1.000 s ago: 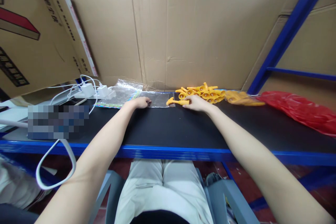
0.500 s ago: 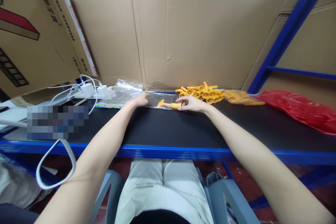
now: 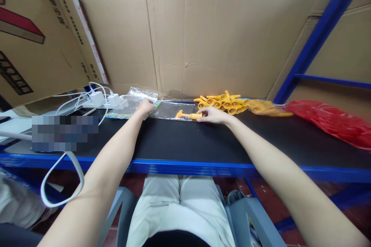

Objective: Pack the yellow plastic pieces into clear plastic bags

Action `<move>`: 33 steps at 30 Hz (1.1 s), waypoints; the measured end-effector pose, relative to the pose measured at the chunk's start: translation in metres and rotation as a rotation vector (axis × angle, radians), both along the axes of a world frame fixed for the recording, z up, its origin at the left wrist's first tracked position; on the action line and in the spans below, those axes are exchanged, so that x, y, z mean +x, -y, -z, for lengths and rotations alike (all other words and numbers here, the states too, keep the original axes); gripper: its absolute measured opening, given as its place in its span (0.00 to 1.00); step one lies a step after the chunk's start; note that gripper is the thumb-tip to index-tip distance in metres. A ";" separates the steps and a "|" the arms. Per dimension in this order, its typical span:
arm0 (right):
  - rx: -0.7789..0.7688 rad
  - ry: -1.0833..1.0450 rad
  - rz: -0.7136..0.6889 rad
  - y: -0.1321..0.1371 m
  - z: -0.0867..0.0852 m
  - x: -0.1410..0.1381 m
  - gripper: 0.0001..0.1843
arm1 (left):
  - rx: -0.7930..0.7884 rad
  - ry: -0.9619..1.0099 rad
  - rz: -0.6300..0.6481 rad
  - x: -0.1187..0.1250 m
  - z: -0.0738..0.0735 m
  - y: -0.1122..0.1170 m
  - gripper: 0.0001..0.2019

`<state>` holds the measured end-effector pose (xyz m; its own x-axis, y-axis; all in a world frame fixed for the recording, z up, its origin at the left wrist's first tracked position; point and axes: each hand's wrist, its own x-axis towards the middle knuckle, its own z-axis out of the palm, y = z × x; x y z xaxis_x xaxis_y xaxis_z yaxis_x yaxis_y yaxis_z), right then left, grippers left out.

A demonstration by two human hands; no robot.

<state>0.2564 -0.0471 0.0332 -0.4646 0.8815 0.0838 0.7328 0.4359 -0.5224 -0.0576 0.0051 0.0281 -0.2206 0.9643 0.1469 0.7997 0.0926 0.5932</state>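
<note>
Right hand pinches the small orange plastic toy piece, now slid from the orange pile onto the clear plastic bag, while the left hand has shifted leftward, its grip unclear.

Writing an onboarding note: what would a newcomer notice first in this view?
The bright orange plastic pieces heaped at the back of the black bench, just right of centre, against the brown cardboard wall. Next, the right hand, whose fingers pinch a single orange piece lying on a clear bag, with the left hand on that bag's left end. A red plastic bag lies at the far right of the bench.
</note>
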 end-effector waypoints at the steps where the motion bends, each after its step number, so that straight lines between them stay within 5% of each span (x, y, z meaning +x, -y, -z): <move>1: 0.010 -0.014 0.000 0.000 0.000 -0.001 0.26 | 0.008 0.031 0.010 0.000 0.000 0.000 0.16; 9: 0.069 -0.190 -0.034 0.004 0.000 -0.014 0.22 | -0.074 0.232 0.024 0.011 -0.006 0.009 0.15; 17: -0.077 -0.412 -0.097 0.007 0.005 -0.023 0.24 | -0.144 0.340 0.042 0.012 -0.010 0.015 0.19; 24: 0.082 -0.298 -0.044 0.003 0.008 -0.030 0.21 | -0.240 0.640 0.204 0.019 -0.015 0.020 0.21; 33: 0.263 -0.325 -0.119 0.009 0.004 -0.032 0.13 | -0.265 0.691 0.310 0.041 -0.016 0.026 0.22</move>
